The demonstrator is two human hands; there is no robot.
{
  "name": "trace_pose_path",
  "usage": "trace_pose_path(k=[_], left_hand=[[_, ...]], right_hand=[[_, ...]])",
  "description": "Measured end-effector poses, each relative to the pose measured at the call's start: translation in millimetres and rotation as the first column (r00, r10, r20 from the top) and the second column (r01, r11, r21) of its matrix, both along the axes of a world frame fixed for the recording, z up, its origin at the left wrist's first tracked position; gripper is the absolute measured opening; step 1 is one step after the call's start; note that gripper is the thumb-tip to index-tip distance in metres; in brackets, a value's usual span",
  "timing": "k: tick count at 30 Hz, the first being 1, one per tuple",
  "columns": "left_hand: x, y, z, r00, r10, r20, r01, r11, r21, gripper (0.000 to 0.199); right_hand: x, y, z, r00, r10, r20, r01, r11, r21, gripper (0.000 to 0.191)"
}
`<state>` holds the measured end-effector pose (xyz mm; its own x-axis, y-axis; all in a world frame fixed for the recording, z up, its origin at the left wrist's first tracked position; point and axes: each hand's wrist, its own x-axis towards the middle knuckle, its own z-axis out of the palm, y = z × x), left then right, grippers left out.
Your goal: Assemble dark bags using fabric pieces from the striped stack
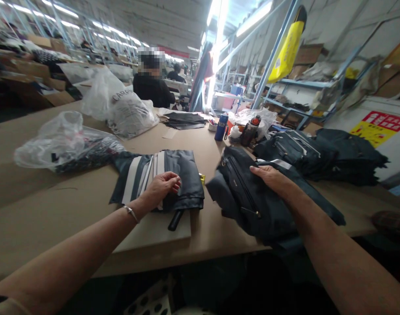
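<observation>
1. Two items of plastic start the row: a clear bag (67,142) with dark contents, then a bulging bag (134,116) beneath printed capitals that seem to begin "CARP"; the rest is unclear.
2. The dark stack (183,175) lies on the table (216,238), its long axis running left to right; pale strips (131,179) cross its left half, pointing away from the person.
3. The left hand (163,186) is over this stack, fingers curled toward the thumb; I cannot tell whether it pinches anything. A black handle (175,220) juts out below, toward the person.
4. A blue bottle (221,127) stands upright farther back.
5. The dark zipped piece (252,192) is at the table's near right. Its zip (244,188) slants from far left to near right; a small label beside it is unreadable.
6. The right hand (272,177) pinches that piece, thumb on top, fingers hidden.
7. A hanging yellow bag (286,54) carries illegible lettering.
8. Far right, a red-and-yellow poster (380,127) bears characters too blurred to read.
</observation>
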<state>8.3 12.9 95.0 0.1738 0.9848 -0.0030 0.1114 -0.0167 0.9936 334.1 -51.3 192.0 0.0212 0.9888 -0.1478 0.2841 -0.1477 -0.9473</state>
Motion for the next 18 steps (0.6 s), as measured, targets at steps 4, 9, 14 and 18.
trace_pose_path(k=[4,9,14,18], left_hand=[[-11,-5,14.4,0.999,0.032,0.035,-0.032,0.999,0.0,0.042],[-17,-9,11.2,0.998,0.061,0.001,-0.061,0.998,-0.021,0.04],[-28,-7,10.5,0.993,0.119,-0.013,-0.119,0.993,0.003,0.041],[-25,-21,25.7,0.993,0.108,-0.048,-0.108,0.994,0.001,0.038]], right_hand=[[6,-13,27.5,0.989,-0.023,-0.147,0.027,0.999,0.025,0.027],[-1,-6,19.8,1.0,-0.017,-0.021,0.019,0.995,0.099,0.034],[2,2,7.9,0.984,-0.048,-0.172,0.052,0.999,0.016,0.019],[5,-5,20.4,0.941,-0.139,-0.309,0.152,0.988,0.019,0.019]])
